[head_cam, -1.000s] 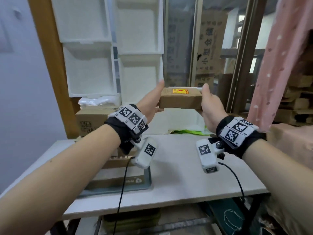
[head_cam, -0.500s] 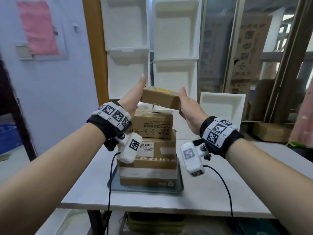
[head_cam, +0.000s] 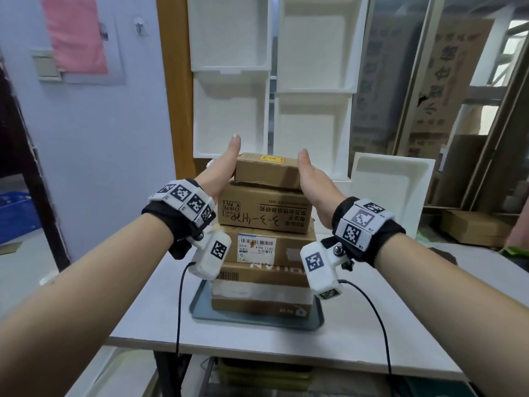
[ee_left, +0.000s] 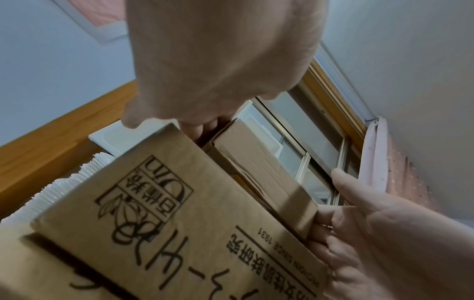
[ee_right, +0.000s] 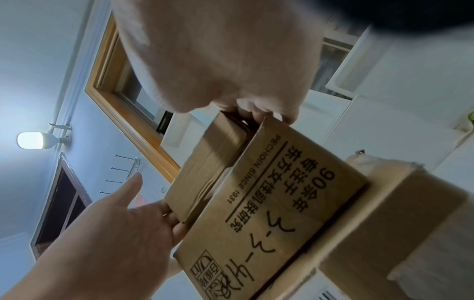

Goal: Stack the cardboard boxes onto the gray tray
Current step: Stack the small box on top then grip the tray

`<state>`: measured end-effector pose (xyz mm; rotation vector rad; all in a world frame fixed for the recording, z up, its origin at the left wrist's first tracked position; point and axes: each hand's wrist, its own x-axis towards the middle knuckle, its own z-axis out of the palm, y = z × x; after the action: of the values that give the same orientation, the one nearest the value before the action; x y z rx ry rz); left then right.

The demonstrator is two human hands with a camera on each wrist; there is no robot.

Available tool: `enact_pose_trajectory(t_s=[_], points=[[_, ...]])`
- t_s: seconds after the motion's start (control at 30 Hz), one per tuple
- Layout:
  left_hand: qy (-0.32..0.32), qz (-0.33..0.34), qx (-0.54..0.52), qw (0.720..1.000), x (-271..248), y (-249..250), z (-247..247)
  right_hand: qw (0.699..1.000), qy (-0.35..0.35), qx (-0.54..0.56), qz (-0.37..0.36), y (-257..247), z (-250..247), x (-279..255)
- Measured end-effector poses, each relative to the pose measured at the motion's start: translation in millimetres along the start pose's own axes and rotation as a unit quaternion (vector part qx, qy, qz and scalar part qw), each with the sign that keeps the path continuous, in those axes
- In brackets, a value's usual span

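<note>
Head view: I clamp the small top box [head_cam: 267,173] between my left hand [head_cam: 221,167] and right hand [head_cam: 312,181], fingers wrapping its ends, atop the stack [head_cam: 266,247] on the gray tray [head_cam: 200,308]. Releasing unevenly could nudge this tall, narrowing pile over.

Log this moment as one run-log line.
phase: placing | small box on box stack, on gray tray | left hand: holds box end | right hand: holds opposite end
</note>
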<state>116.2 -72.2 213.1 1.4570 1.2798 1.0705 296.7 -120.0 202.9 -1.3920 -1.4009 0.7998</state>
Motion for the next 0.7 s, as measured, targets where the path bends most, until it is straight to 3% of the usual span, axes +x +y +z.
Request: enact_pose_trajectory(t_s=[0.3,0.7], points=[[-0.021,0.018,0.034,0.999,1.2,-3.3,0.8,0.999,0.012,-0.032,-0.001,2.5,3.6,2.8],[0.022,0.004,0.037,0.999,1.1,-0.1,1.3,0.999,0.003,-0.046,-0.005,1.1,0.9,0.6]])
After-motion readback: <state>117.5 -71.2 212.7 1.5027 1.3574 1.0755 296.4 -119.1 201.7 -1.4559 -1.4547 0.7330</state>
